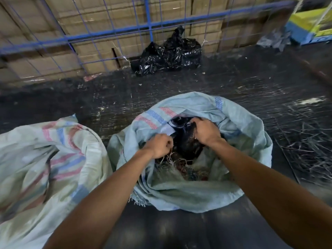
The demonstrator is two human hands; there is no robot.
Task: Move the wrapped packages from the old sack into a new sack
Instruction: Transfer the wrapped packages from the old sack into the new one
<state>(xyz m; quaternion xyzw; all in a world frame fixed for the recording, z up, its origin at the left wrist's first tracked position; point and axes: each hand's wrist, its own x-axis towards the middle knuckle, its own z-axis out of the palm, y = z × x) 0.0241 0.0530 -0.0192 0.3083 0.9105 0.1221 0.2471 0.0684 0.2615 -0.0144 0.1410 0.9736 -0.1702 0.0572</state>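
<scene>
- Forearms both reach down into the open pale-green sack (206,196).
- Left hand (158,146) is curled closed at the near edge of the black wrapped package (185,137).
- Right hand (206,131) clamps fingers down on the package's top, inside the sack.
- Second sack (45,159) lies just left.

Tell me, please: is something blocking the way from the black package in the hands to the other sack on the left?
Nothing visible blocks it. Both hands grip the black package inside the open sack; the other sack lies right beside it, only rims between.
</scene>
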